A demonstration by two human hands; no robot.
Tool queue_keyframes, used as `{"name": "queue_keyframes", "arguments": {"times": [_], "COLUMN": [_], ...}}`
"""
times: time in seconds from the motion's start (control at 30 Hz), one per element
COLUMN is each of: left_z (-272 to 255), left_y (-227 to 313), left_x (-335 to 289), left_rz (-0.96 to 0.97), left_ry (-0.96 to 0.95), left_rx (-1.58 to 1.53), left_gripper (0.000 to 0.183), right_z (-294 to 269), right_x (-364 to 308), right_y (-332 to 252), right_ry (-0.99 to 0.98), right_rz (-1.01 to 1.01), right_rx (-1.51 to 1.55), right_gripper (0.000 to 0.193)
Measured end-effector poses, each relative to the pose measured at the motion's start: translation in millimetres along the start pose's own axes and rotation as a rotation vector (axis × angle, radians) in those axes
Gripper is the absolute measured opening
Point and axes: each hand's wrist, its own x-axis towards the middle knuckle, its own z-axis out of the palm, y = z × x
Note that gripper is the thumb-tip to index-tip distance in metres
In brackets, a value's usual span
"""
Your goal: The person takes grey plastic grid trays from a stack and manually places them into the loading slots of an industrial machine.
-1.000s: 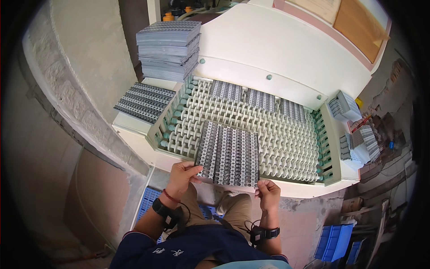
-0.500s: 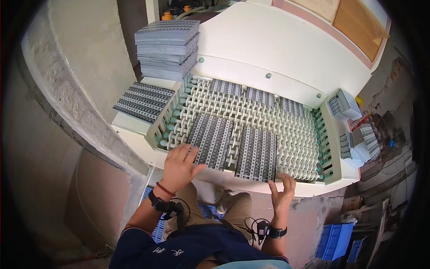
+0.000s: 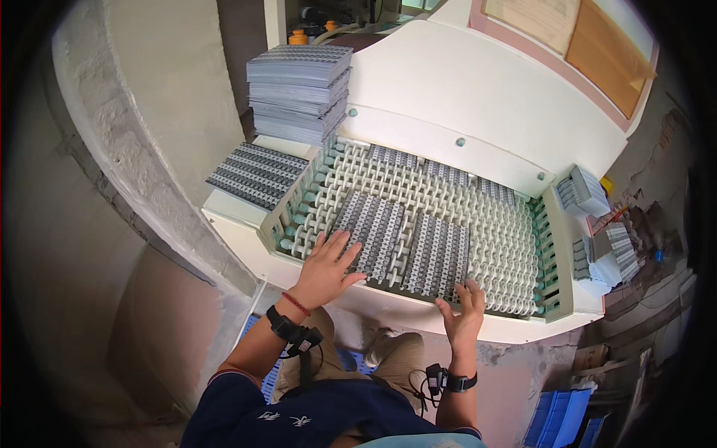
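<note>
Two dark grey panels with rows of pale repeated shapes, looking like circuit board panels, lie side by side on the white wheel rollers [image 3: 403, 196] of a machine. At the near-left edge of the left panel [image 3: 371, 230] is my left hand [image 3: 323, 272], fingers spread and thumb apart, partly covering that corner. My right hand [image 3: 464, 317] is at the near-right corner of the right panel [image 3: 439, 252], its thumb and fingers apart. Whether its fingertips touch the panel I cannot tell. Farther in, several similar panels [image 3: 447, 174] lie partly under the white cover [image 3: 448, 82].
On the machine's left ledge are a tall stack of panels [image 3: 299, 97] and a lower pile [image 3: 258, 175]. Grey-white racks [image 3: 586, 193] stand along its right side. Blue bins [image 3: 556, 418] are on the floor at right. A rough wall edge [image 3: 142, 172] runs along the left.
Both near panels have moved slightly farther inward on the rollers, away from the front rim. My hands have followed them. The whole view has shifted a little.
</note>
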Motion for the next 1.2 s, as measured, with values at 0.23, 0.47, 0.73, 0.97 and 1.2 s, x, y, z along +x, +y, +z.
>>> {"name": "queue_keyframes", "arguments": {"times": [0.23,0.47,0.73,0.97,1.2], "left_z": [-69,-63,-67,-75,-93], "left_y": [-39,-81,-78,-78,-59], "left_x": [20,11,10,6,-11], "left_rz": [-0.253,-0.382,-0.263,-0.221,-0.068], "left_ry": [0.414,0.298,0.324,0.345,0.318], "left_rx": [0.330,0.566,0.559,0.447,0.436], "left_gripper": [0.042,0.028,0.020,0.016,0.013], "right_z": [-18,-13,-10,-8,-7], "right_x": [-21,-23,-26,-27,-30], "right_y": [11,2,-4,-13,-15], "right_ry": [0.033,0.011,0.001,-0.002,0.001], "right_rz": [0.146,0.182,0.165,0.139,0.136], "right_rx": [0.060,0.174,0.224,0.257,0.284], "right_gripper": [0.022,0.014,0.010,0.009,0.008]}}
